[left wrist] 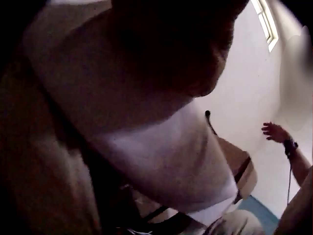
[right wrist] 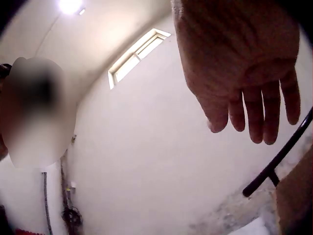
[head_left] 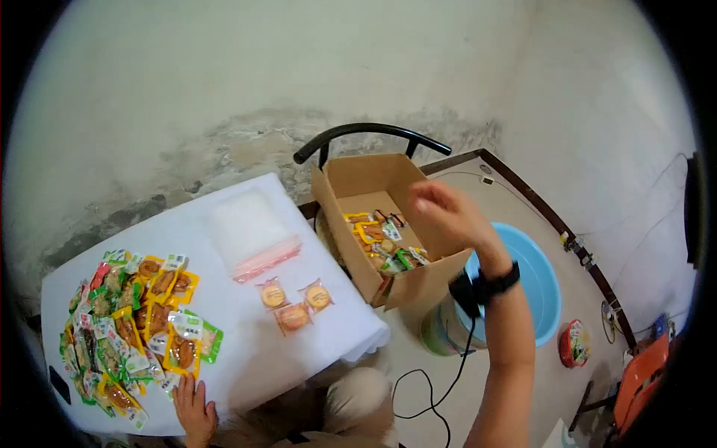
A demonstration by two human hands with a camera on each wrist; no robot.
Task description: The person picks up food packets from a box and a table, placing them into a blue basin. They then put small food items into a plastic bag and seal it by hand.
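My left hand point(head_left: 196, 413) rests at the front edge of the white-covered table point(head_left: 246, 355), fingers fairly straight, fingertips beside a heap of small snack packets point(head_left: 123, 328) in yellow and green wrappers. In the left wrist view it is a dark shape. My right hand point(head_left: 453, 218) is raised over the right side of a cardboard box point(head_left: 336, 216). The right wrist view shows its palm point(right wrist: 234, 54) with straight fingers point(right wrist: 254, 117) and nothing in them. More snack packets point(head_left: 370, 233) lie inside the box. Three round wrapped cookies point(head_left: 293, 316) sit mid-table.
Behind the cookies lies a stack of clear bags point(head_left: 250, 224) with pink-red tops. The box stands by a black chair rail point(head_left: 373, 128). To its right are a blue basin point(head_left: 549, 280) and a red round package point(head_left: 573, 343) on the floor. A black cable point(head_left: 455, 384) trails from my right wrist.
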